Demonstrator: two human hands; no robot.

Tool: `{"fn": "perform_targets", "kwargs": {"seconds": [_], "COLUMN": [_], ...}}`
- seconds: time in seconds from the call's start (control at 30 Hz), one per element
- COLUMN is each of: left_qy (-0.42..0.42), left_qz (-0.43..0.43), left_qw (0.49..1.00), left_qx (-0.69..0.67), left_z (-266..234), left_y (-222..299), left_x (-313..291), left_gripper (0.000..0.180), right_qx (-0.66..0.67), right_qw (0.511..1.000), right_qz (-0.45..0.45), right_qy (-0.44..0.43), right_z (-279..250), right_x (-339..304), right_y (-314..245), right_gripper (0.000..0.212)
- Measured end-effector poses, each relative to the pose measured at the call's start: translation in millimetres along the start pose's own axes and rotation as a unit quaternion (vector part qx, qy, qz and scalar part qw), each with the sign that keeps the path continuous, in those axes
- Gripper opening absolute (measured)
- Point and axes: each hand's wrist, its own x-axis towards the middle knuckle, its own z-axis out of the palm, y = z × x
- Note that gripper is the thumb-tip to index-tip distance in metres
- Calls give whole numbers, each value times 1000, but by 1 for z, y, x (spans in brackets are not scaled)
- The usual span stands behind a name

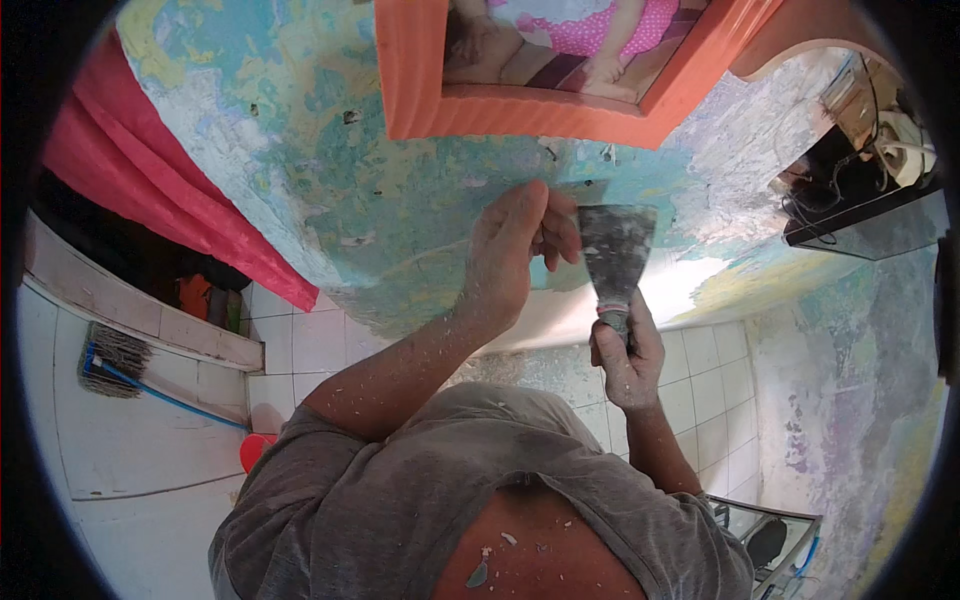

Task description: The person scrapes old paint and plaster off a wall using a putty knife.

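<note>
My right hand (630, 360) is closed round the handle of a broad-bladed paint scraper (615, 250), its blade pointing up and smeared with pale residue. Just left of the blade, my left hand (510, 255) is raised before the wall with thumb and fingers apart and loosely bent; I see nothing in it. Both hands are dusty, and pale flakes cling to my left forearm. Facing me is a wall (300, 170) of patchy turquoise, yellow and whitish paint, rough and peeling in places. Whether the blade touches it I cannot tell.
An orange-framed picture (520, 122) hangs above my hands. At left are a pink curtain (170, 190) and a blue-handled broom (112, 360). On the right, a dark-edged shelf (870, 225) bears tangled cables. White tiles (705, 390) cover the floor, and a glass-topped stand (775, 535) is at lower right.
</note>
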Motion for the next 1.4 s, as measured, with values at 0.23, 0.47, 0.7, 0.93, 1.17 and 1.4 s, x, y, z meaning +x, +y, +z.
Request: {"fn": "perform_targets", "kwargs": {"seconds": [0.23, 0.47, 0.7, 0.93, 1.17, 1.4], "left_qy": [-19, -13, 5, 69, -18, 65], "left_qz": [-130, -177, -123, -63, -15, 58], "left_qw": [956, 934, 968, 993, 985, 944], "left_qx": [-263, -309, -218, 75, 170, 319], "left_z": [8, 8, 13, -7, 6, -7], "left_y": [16, 26, 24, -7, -26, -22], "left_x": [15, 22, 17, -13, 3, 3], "left_gripper": [21, 15, 18, 36, 40, 41], "right_qx": [209, 200, 183, -34, 181, 214], "right_qw": [971, 970, 978, 999, 980, 973], "right_qz": [49, 111, 77, -8, 41, -33], "right_qy": [110, 85, 58, 22, 76, 80], "right_z": [19, 23, 21, -3, 36, 79], "right_x": [-27, -44, -30, 12, 31, 47], "right_y": [6, 23, 8, -18, -6, 13], "right_gripper": [57, 62, 60, 57, 54, 51]}}
